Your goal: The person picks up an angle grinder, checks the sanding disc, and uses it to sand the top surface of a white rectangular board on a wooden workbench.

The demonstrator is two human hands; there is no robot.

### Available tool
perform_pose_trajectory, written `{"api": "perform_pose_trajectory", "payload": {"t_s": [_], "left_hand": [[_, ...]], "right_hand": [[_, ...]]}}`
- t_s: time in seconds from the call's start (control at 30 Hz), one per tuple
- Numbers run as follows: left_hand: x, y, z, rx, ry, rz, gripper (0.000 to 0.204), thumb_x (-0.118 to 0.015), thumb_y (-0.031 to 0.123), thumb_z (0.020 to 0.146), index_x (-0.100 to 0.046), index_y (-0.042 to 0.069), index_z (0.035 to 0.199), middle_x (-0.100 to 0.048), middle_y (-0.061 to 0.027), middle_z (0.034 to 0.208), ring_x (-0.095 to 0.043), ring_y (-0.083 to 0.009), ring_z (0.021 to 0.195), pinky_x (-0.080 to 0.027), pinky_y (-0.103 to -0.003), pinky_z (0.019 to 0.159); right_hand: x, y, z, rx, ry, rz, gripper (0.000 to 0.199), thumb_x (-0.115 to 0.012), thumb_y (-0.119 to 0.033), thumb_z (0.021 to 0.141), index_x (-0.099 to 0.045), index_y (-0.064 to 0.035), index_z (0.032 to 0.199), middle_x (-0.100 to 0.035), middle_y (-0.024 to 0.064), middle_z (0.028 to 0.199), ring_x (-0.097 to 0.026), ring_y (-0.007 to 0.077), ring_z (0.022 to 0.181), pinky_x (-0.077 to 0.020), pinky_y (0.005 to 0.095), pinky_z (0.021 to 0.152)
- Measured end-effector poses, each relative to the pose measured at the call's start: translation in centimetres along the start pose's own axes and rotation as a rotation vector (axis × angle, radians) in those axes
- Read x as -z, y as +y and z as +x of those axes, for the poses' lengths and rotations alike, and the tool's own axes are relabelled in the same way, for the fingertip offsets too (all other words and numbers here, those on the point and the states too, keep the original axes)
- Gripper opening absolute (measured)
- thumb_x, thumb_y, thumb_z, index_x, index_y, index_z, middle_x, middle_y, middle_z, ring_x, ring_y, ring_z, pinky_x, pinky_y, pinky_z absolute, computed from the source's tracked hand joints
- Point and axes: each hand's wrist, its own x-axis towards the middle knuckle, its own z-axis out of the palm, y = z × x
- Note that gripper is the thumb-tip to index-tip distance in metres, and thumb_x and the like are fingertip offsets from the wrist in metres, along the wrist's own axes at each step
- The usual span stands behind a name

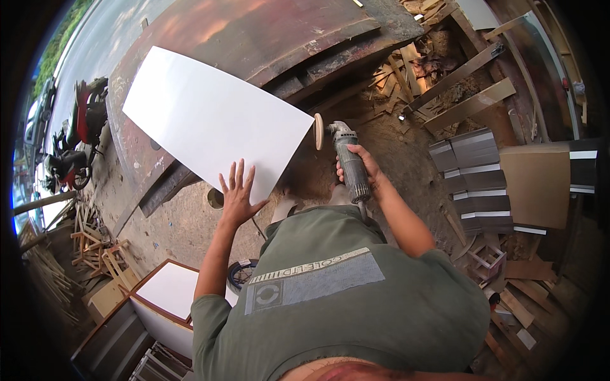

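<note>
A white rectangular panel (pixel 210 114) lies on a worn, stained workbench (pixel 210 32), its near end jutting out past the bench edge. My left hand (pixel 238 197) rests flat with fingers spread on the panel's near end. Wrapped around the grey body of an angle grinder (pixel 351 166) is my right hand (pixel 365 168). The grinder's round tan disc (pixel 319 131) stands edge-on beside the panel's right corner; whether they touch I cannot tell.
Scrap wood (pixel 397 76) lies heaped beyond the bench at the upper right. Dark boards with white strips (pixel 473 178) lie to my right. Motorcycles (pixel 76 133) stand at the far left. A brown-framed white cabinet (pixel 168 292) stands at the lower left, near a small wheel (pixel 241 274).
</note>
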Motion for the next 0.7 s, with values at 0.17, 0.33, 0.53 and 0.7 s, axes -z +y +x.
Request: {"api": "perform_pose_trajectory", "payload": {"t_s": [0.17,0.33,0.53,0.7], "left_hand": [[-4.8,4.8,2.7,0.178,0.121,-0.088,0.112,-0.081,0.021,0.074,-0.018,0.017,0.166,-0.007,-0.0163,0.173,-0.001,-0.0416,0.159,-0.001,-0.074,0.120],[-6.1,4.4,2.9,0.163,0.159,-0.108,0.120,-0.087,0.029,0.068,-0.018,0.017,0.166,-0.007,-0.0164,0.173,-0.001,-0.0429,0.159,-0.003,-0.078,0.117],[-7.0,3.8,2.8,0.153,0.172,-0.093,0.128,-0.092,0.040,0.065,-0.018,0.018,0.166,-0.005,-0.0155,0.173,-0.001,-0.0436,0.158,-0.004,-0.079,0.116],[-7.1,3.5,2.7,0.160,0.138,-0.083,0.127,-0.092,0.038,0.065,-0.017,0.018,0.166,-0.005,-0.0141,0.173,0.000,-0.0436,0.159,-0.001,-0.078,0.117]], "right_hand": [[-0.1,-1.1,0.1,-0.004,-0.014,-0.054,0.056,-0.071,-0.045,0.090,-0.055,0.0035,0.112,-0.065,0.0185,0.089,-0.068,0.0278,0.075,-0.0624,0.0441,0.069],[-1.5,-1.7,-0.8,0.035,0.000,-0.103,0.055,-0.071,-0.045,0.091,-0.055,0.0026,0.113,-0.065,0.0178,0.086,-0.069,0.0278,0.073,-0.0627,0.0435,0.068],[-2.0,-2.2,-0.9,0.002,0.027,-0.141,0.053,-0.070,-0.044,0.091,-0.056,0.0025,0.112,-0.066,0.0178,0.086,-0.069,0.0275,0.071,-0.0631,0.0427,0.066],[-0.5,-6.2,-0.6,-0.128,0.028,-0.277,0.056,-0.070,-0.044,0.090,-0.056,0.0043,0.115,-0.067,0.0183,0.087,-0.070,0.0277,0.071,-0.0632,0.0422,0.067]]}}
